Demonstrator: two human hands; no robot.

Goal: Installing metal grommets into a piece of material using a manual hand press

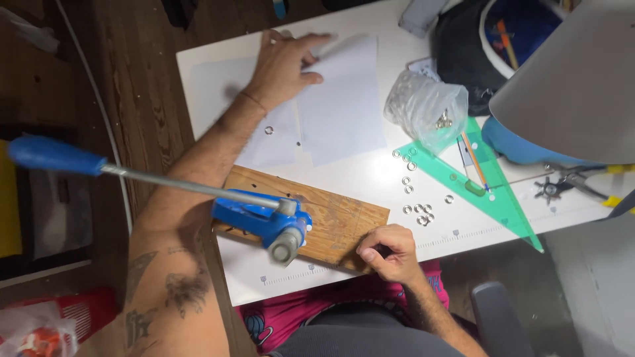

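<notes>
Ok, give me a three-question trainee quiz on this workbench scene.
1. True or false: the left hand rests flat on the white paper.
2. What does the right hand touch? A) the green set square B) the wooden board C) the plastic bag
3. What colour is the lever press mounted on the board?

Key: 1 true; 2 B; 3 blue.
</notes>
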